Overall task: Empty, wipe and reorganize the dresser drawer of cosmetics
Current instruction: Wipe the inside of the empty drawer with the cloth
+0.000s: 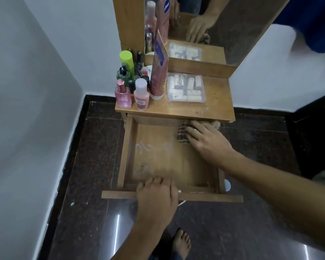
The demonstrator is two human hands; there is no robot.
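A: Where is the drawer (158,164) lying?
B: It is sticking out from under the desk (212,107), emptied; the cosmetics (133,81) are standing on top, at the left.
A: And the left hand (156,196)?
B: It is gripping the front edge. The right hand (208,143), fingers straight, is pressing the cloth (182,135) into the far right corner; the smears (144,147) are lying leftwards of it.

Your wooden surface (217,104): bottles (133,85) crowd its left end. Clear packet (186,89) lies flat beside the upright pink tube (159,76).
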